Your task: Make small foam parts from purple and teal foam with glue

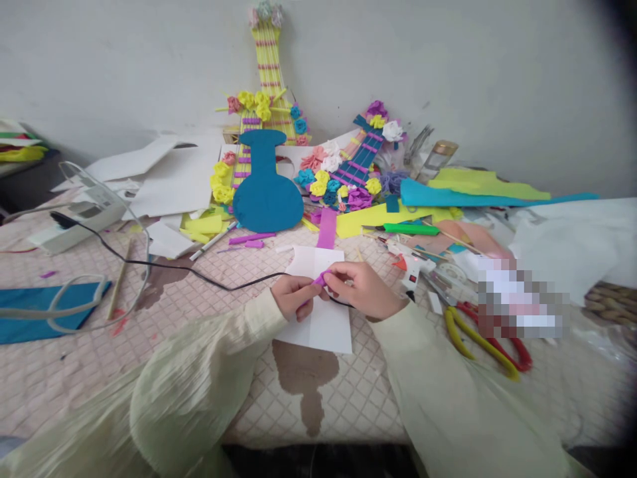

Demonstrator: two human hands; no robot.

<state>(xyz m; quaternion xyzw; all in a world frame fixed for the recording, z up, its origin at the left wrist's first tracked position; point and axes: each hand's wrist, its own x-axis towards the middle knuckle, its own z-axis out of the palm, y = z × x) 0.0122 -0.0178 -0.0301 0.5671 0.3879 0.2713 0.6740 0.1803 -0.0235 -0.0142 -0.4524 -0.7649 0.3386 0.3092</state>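
Between my two hands is a small purple strip (321, 279), rolled or folded, which looks like crepe paper. My left hand (294, 296) pinches its lower left end. Thumb and fingertips of my right hand (362, 288) close on the other end. Both hands are just above a creased white sheet of paper (326, 332). A flat purple strip (327, 229) lies beyond the sheet's far edge. Behind it, a blue guitar-shaped cutout (269, 199) leans upright against decorated pieces. A black cable (249, 285) passes under my hands.
Scissors with yellow and red handles (480, 342) lie right of my right sleeve. A green craft knife (411, 229) and a white glue gun (411, 272) are beyond them. On the left are a power strip (79, 226) and blue paper (44, 312). Flower-covered guitar models (358, 159) stand against the wall.
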